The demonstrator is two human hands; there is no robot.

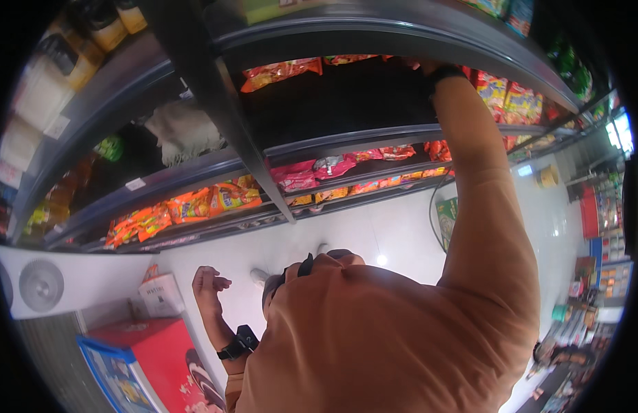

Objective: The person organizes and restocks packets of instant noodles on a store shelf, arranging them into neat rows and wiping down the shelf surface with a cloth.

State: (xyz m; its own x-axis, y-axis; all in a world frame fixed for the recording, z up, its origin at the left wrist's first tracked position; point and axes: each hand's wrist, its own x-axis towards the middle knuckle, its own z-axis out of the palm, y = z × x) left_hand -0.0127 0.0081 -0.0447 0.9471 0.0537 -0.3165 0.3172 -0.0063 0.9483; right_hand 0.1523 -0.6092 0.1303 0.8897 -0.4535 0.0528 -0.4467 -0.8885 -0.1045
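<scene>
My right arm reaches up into a dark shelf (332,100). At its back, my right hand (425,67) is among red snack packets; the shelf and the wrist band hide most of its fingers, so I cannot tell what they hold. A red-orange packet (281,73) lies to its left on the same shelf, and red and yellow packets (522,100) stand to its right. My left hand (210,283) hangs low by my side over the floor, its fingers loosely bent and apart, with nothing in them. A black device is strapped at that wrist.
Lower shelves carry pink packets (295,176) and orange packets (191,205). A dark upright post (226,103) divides the shelving. To the left are a red and blue chest freezer (153,351), a box (162,294) and a white unit with a round grille (42,285). A person (567,355) is far right.
</scene>
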